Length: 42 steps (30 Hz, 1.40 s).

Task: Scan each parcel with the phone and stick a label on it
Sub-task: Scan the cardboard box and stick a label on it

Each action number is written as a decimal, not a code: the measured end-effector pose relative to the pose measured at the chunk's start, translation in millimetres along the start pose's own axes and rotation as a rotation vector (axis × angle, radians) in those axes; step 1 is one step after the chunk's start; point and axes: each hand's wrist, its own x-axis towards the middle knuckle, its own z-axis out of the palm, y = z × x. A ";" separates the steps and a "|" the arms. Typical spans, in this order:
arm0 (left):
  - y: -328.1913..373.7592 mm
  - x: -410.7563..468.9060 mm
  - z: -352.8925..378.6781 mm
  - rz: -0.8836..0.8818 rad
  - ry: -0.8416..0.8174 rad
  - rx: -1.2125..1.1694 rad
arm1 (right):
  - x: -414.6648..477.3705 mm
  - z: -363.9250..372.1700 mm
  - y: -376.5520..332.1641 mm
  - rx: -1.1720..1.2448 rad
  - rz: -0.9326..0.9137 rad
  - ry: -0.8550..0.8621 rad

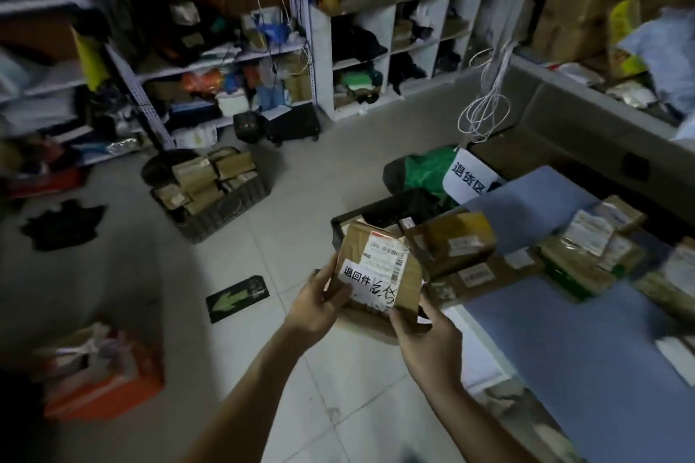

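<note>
Parcel (357, 241), a brown cardboard box, held in front of me in both hands above the tiled floor, just off the near corner of the blue table (564, 342).

Far left: an orange box (109, 383) on the floor. Next: a dark crate (222, 210) stacked with brown packets, and a green arrow sticker (237, 299) on the tiles.

Centre: my left hand (319, 299) grips the parcel's left edge, thumb pressed on the white handwritten label (366, 288), fingers hidden behind the box. This label sits directly below the printed shipping label (387, 256); I cannot tell whether it is fully stuck down. My right hand (427, 344) grips the lower right corner, thumb on the front face.

Right: more parcels (455, 241) piled on the table.

No phone is in view.

Hazards, as I judge them:
- The white label's lower edge looks creased; pressed unevenly, it may lift or peel.
- It lies close to the barcodes; if it slides upward, it could cover them and spoil a scan.
- Fetching the phone means freeing one hand; a one-handed hold over bare floor could drop the box.
- The room is dim, so a barcode may read poorly.
</note>
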 end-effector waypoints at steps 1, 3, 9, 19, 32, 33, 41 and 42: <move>-4.9 11.3 -13.6 -0.012 -0.012 0.001 | 10.2 15.1 -4.6 -0.011 -0.003 -0.012; -16.4 42.5 -36.7 -0.042 -0.015 -0.012 | 36.2 45.7 -9.1 -0.021 -0.005 -0.034; -40.1 170.1 -80.9 -0.082 -0.113 0.099 | 138.1 132.9 -10.0 0.053 0.120 -0.004; -39.1 434.1 -111.8 -0.125 -0.334 0.264 | 355.0 216.5 -2.1 0.327 0.474 -0.087; -108.5 755.2 -28.7 -0.010 -0.772 0.460 | 585.3 275.9 70.4 0.435 0.707 0.215; -126.1 777.8 -20.2 -0.003 -0.780 0.472 | 601.9 282.1 85.1 0.432 0.719 0.223; -261.9 924.3 68.3 -0.028 -0.890 0.551 | 711.9 357.5 255.0 0.374 0.827 0.373; -284.2 938.3 81.3 -0.027 -0.902 0.557 | 722.9 367.7 282.0 0.362 0.830 0.376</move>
